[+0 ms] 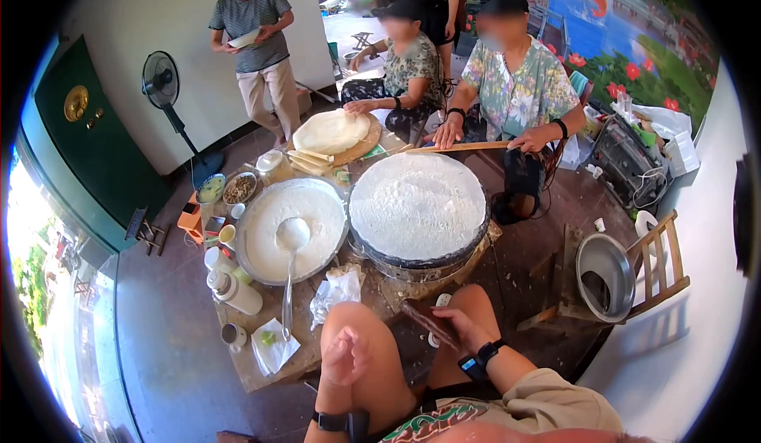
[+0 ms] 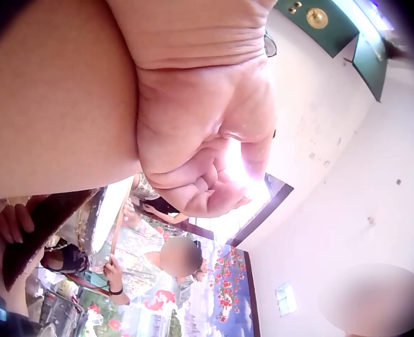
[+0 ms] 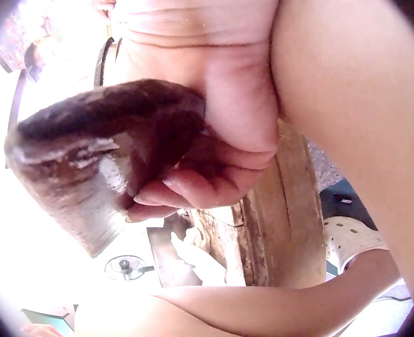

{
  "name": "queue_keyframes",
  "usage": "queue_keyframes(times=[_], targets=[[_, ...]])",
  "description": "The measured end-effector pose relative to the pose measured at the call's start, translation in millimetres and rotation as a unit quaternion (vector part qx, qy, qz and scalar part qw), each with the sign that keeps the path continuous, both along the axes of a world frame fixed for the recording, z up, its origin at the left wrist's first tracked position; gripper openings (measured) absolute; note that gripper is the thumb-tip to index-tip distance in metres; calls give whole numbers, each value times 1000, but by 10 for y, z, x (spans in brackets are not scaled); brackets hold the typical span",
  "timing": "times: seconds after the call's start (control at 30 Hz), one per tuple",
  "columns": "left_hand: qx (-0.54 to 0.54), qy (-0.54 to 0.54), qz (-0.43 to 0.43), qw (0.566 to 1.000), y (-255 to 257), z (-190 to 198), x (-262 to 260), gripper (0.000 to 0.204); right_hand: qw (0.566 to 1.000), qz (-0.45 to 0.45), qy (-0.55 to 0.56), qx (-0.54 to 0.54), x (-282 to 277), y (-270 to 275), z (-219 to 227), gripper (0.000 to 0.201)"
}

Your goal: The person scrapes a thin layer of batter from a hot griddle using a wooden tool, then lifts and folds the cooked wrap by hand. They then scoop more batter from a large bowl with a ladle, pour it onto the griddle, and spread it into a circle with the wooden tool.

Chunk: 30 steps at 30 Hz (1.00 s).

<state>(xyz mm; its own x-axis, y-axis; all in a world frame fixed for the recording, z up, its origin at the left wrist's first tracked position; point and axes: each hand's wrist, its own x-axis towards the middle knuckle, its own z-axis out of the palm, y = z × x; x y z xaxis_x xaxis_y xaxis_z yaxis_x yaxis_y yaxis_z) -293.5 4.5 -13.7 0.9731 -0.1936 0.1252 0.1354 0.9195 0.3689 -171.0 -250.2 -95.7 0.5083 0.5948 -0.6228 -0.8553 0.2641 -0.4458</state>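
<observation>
My left hand (image 1: 345, 357) rests palm up by my left thigh, fingers loosely curled, with nothing in it; the left wrist view shows the same bare palm (image 2: 203, 126). In my right hand (image 1: 468, 326) I grip a dark brown, flat scraper-like piece (image 3: 115, 140), its wide end wet and shiny in the right wrist view. Just beyond my knees stands a round griddle (image 1: 420, 262) covered by a white, floury-looking layer (image 1: 416, 205). Left of it, a wide metal basin (image 1: 252, 266) holds pale batter (image 1: 265, 221) and a ladle (image 1: 292, 237) whose handle hangs over the near rim.
Across the griddle a seated person (image 1: 515, 78) holds a long wooden stick (image 1: 460, 148). Thin round flatbreads (image 1: 333, 131) lie on a woven tray (image 1: 366, 146). A thermos bottle (image 1: 238, 294), cups and filling bowls line the table's left side. A metal bowl (image 1: 622, 276) sits on a wooden chair at right.
</observation>
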Motion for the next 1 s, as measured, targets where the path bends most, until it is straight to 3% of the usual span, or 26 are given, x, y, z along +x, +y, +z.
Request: queue_keyframes(times=[1.0], targets=[[-5, -25, -9, 1000, -5, 3, 16, 22, 1000, 5, 1, 6, 32, -44, -173, 29]])
